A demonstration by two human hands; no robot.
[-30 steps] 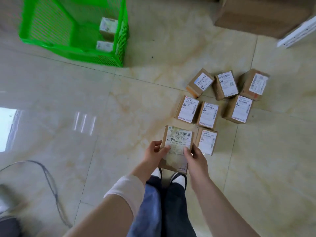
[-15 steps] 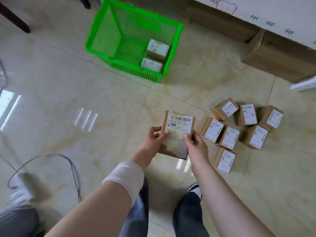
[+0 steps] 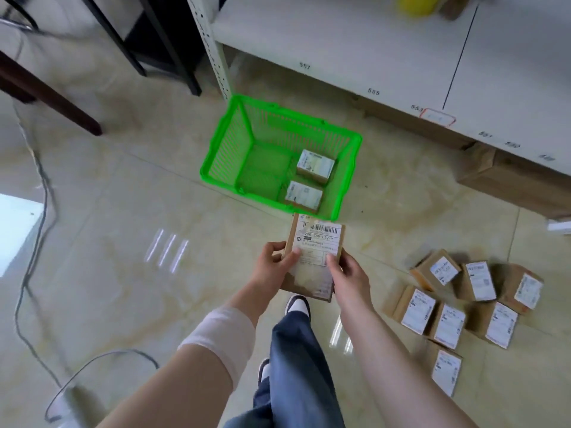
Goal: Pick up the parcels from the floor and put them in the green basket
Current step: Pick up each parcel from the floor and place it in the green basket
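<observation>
Just short of the green basket [image 3: 216, 168], a labelled brown parcel [image 3: 318, 242] was held off the floor [image 3: 123, 257] by both hands. The left hand [image 3: 272, 268] gripped its left edge, fingers curled round it, thumb on the label. The right hand [image 3: 350, 278] gripped the right edge, thumb on top, fingers hidden underneath. Inside the basket, at its right end, lay two parcels [image 3: 315, 166]. Seven more boxes [image 3: 448, 322] sat clustered on the floor to the right, near the white shelf [image 3: 355, 41].

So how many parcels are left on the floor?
7. Far row: parcels; middle row: three more; one alone, nearest. All cluster at right; none appears hidden.
</observation>
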